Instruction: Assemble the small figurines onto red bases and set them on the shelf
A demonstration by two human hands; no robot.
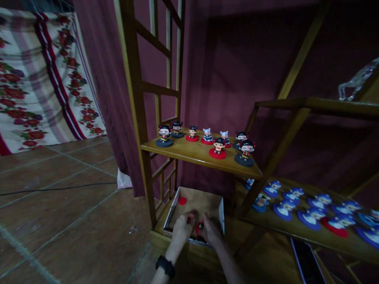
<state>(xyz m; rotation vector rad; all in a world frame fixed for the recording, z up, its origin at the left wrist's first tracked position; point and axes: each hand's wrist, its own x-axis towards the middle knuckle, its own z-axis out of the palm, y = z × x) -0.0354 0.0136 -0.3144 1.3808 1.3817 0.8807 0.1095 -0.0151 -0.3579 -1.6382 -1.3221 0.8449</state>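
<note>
Hands inside shallow white-walled cardboard box [221, 215]: left hand [182, 228] and right hand [209, 229] fingers pinched together on small red-based figurine [199, 227] lying between them.

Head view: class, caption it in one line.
Both hands, left hand and right hand, reach into cardboard box below figurine shelf.

Landmark: the cardboard box [220, 213] on the lowest board.

- Hands: two. The left hand [184, 227] and the right hand [209, 230] are both inside the box.
- Red discs in the box: one lies loose [182, 201] at the far left corner; a second red piece [197, 228] shows between the hands.
- Figurines on the upper shelf [177, 152], above the box: eight. Four stand on red bases, four on dark bases.
- Blue-based figurines on the lower shelf [284, 227], right of the box: about a dozen; the exact count is unclear in the dark.
</note>
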